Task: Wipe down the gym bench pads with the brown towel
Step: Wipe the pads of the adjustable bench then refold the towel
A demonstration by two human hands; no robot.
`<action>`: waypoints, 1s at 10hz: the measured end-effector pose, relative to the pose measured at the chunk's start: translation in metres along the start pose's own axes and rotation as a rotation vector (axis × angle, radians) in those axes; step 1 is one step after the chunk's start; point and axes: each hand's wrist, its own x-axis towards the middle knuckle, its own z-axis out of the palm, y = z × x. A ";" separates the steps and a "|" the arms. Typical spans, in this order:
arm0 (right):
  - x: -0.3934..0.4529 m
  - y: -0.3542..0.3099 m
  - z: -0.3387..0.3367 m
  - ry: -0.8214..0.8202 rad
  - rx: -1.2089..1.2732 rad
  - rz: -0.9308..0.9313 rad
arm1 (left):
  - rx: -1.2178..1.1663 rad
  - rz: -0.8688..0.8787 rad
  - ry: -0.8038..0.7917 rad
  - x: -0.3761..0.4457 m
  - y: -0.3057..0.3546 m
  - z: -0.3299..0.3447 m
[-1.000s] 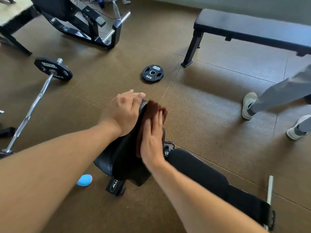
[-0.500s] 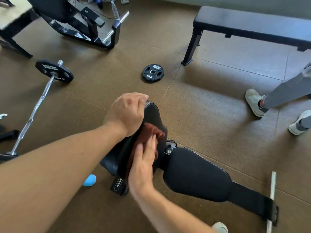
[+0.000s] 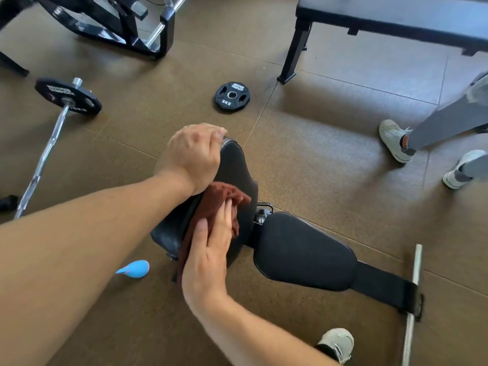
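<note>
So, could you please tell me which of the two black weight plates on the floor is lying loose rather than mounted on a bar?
The smaller black plate marked 5KG, lying flat alone; the larger plate sits on the chrome barbell.

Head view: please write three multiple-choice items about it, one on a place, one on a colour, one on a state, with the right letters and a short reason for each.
1. Where does the loose 5 kg plate lie?
A. on the floor
B. on the flat bench
C. on the barbell

2. What colour is the towel?
A. white
B. brown
C. blue

3. How is the right hand?
A. fingers flat on the towel
B. closed in a fist
C. off the towel

Answers: 1 A, it lies flat on the floor, apart from the barbell. 2 B, it shows reddish brown against the black back pad. 3 A, its straight fingers press the towel to the pad.
</note>
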 end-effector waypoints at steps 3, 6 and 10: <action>0.100 0.106 -0.020 0.192 0.188 0.622 | -0.001 0.000 0.013 0.002 -0.005 0.003; 0.009 0.020 -0.004 0.039 0.073 0.080 | -0.003 -0.003 0.001 -0.001 -0.001 0.000; 0.056 0.113 -0.005 0.180 0.218 0.586 | 0.041 0.031 0.014 -0.003 0.002 -0.002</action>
